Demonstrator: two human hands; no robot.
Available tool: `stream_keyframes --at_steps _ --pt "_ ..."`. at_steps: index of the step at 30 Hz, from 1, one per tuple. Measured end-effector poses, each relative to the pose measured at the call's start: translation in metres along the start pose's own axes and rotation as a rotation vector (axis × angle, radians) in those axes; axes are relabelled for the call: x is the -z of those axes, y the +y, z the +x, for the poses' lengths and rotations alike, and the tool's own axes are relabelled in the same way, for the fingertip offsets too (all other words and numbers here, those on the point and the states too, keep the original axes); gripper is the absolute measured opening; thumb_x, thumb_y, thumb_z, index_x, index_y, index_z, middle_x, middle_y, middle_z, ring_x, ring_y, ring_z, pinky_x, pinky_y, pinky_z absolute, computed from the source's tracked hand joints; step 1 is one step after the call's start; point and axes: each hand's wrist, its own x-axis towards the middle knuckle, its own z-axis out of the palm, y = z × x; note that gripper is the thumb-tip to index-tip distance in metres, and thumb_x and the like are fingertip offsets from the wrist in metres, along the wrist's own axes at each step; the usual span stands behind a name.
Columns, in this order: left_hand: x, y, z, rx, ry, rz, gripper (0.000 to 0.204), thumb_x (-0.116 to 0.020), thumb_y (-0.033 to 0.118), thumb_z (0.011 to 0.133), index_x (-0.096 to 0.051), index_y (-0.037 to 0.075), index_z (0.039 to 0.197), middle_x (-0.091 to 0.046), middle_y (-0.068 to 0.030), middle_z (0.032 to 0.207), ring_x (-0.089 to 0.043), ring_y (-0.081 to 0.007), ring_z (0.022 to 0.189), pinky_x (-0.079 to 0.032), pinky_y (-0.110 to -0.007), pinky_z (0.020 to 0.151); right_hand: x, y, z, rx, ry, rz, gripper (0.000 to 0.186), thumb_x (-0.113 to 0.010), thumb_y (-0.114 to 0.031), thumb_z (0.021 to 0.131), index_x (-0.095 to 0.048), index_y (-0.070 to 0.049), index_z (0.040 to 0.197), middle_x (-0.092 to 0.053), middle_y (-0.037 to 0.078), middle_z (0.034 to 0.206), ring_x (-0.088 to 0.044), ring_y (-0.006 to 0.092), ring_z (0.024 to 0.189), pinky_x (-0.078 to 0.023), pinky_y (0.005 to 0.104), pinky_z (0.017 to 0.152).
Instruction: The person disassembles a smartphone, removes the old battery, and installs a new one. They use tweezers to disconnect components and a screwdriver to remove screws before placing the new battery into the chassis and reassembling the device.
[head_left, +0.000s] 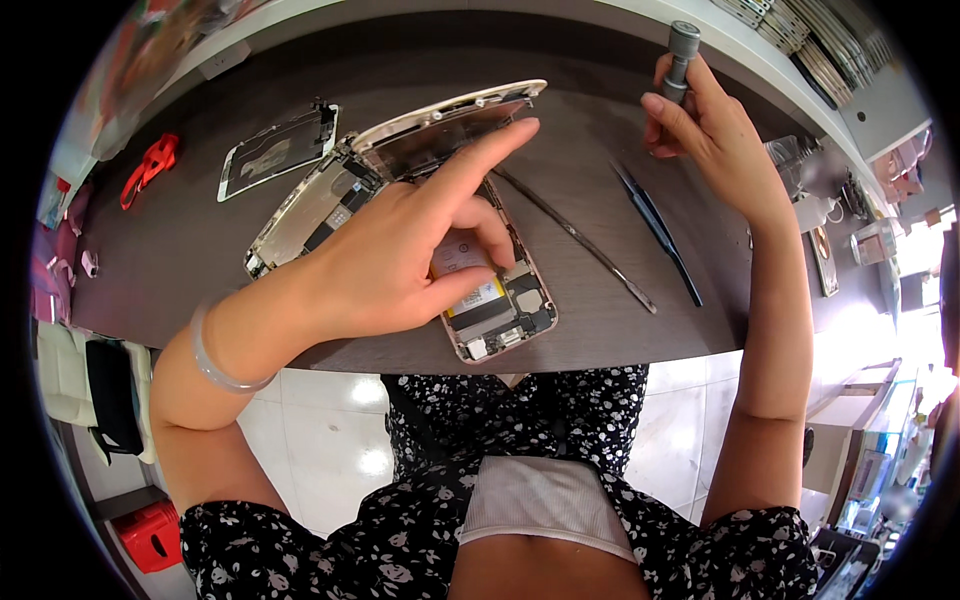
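Observation:
My left hand (400,260) lies over an opened phone (520,310), index finger stretched along the raised screen (440,110), thumb and middle finger curled close together by the yellow-edged battery (468,297); whatever sits between them is hidden. Behind its wrist, a second pale phone housing (282,230) is partly covered. My right hand (710,140) is raised at upper right, wrapped round a grey cylindrical tool (683,45). A long metal pry tool (590,242) and dark blue tweezers (655,225) lie between the hands.
At back left are a loose white-framed screen (277,160) and a red tangled object (150,170). A white shelf (880,105), bottles and small containers (820,210) crowd the right side. The desk's front edge (600,368) runs before my lap; a cream seat (65,380) is at left.

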Motion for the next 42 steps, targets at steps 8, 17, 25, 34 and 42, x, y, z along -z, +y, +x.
stream_keyframes --at_steps 8,17,25,34,42 --pt "0.001 0.001 0.000 -0.006 -0.015 0.022 0.091 -0.066 -0.004 0.071 -0.018 0.004 0.148 -0.067 -0.0010 0.080 -0.061 -0.0159 0.088 -0.039 -0.042 0.102 -0.002 0.007 0.003 -0.008 0.000 -0.046 0.024 -0.056 -0.027 0.095 -0.047 -0.006 0.103 -0.061 0.008 0.069 -0.062 0.0152 0.068 -0.052 0.0298 0.063" --pt "0.002 0.001 0.001 -0.024 -0.018 0.041 0.091 -0.066 -0.004 0.071 -0.018 0.003 0.148 -0.067 -0.0012 0.080 -0.061 -0.0157 0.089 -0.039 -0.042 0.102 -0.001 0.007 0.002 -0.005 -0.019 -0.098 0.024 -0.055 -0.027 0.094 -0.047 -0.006 0.102 -0.063 0.009 0.071 -0.063 0.0189 0.069 -0.049 0.0318 0.066" --pt "0.001 -0.001 0.000 -0.029 -0.007 0.025 0.091 -0.066 -0.003 0.071 -0.018 0.005 0.148 -0.067 -0.0007 0.080 -0.061 -0.0160 0.088 -0.039 -0.041 0.101 0.000 0.004 0.000 0.090 0.036 -0.123 0.022 -0.056 -0.026 0.094 -0.049 -0.006 0.102 -0.065 0.009 0.073 -0.064 0.0180 0.071 -0.049 0.0306 0.068" --pt "0.002 -0.003 -0.002 -0.037 -0.005 0.029 0.091 -0.066 -0.003 0.071 -0.019 0.007 0.148 -0.066 -0.0007 0.081 -0.061 -0.0177 0.088 -0.039 -0.039 0.100 -0.015 -0.026 -0.012 0.426 0.084 0.231 0.027 -0.058 -0.019 0.092 -0.056 0.001 0.110 -0.064 0.010 0.097 -0.059 0.0162 0.092 -0.044 0.0277 0.081" --pt "0.000 -0.007 -0.001 -0.094 -0.001 0.072 0.090 -0.065 -0.002 0.073 -0.017 0.011 0.149 -0.066 -0.0017 0.082 -0.065 -0.0178 0.084 -0.040 -0.038 0.098 -0.056 -0.041 -0.037 0.347 -0.013 0.542 0.072 -0.074 -0.009 0.079 -0.031 0.004 0.136 -0.064 0.016 0.092 -0.063 0.0215 0.082 -0.051 0.0303 0.077"
